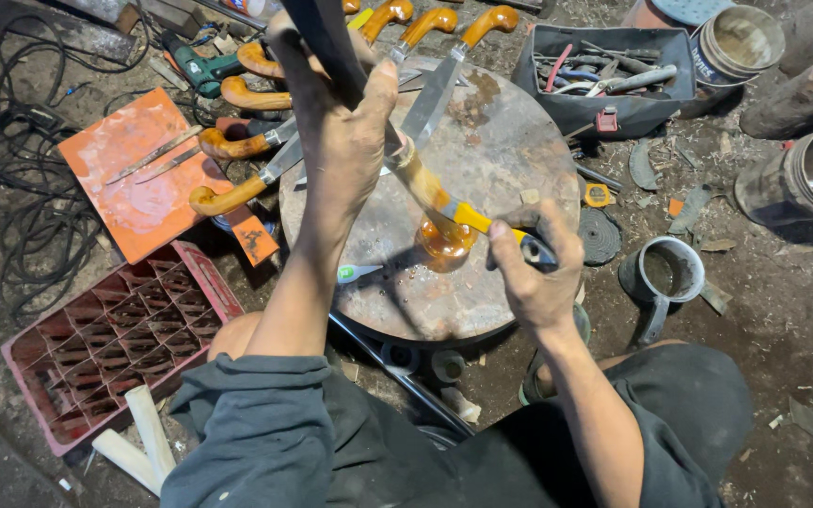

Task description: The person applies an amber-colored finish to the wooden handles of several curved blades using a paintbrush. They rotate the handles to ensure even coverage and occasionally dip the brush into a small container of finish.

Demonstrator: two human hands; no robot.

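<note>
The left hand (341, 132) grips a knife (416, 179) by its blade, and the right hand (534, 268) pinches a small brush (482, 223) against the shiny orange handle (444, 243). Seven more knives (265, 141) with orange handles already lie on the round table (510, 160), so most look done

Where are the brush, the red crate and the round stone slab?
brush (468, 217), head view, on its yellow band.
red crate (115, 343), head view, on its inner dividers.
round stone slab (510, 155), head view, on bare top.

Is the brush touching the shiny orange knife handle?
Touching. The head view shows the right hand holding the yellow brush with its tip pressed against the glossy orange handle of the knife that the left hand holds up.
</note>
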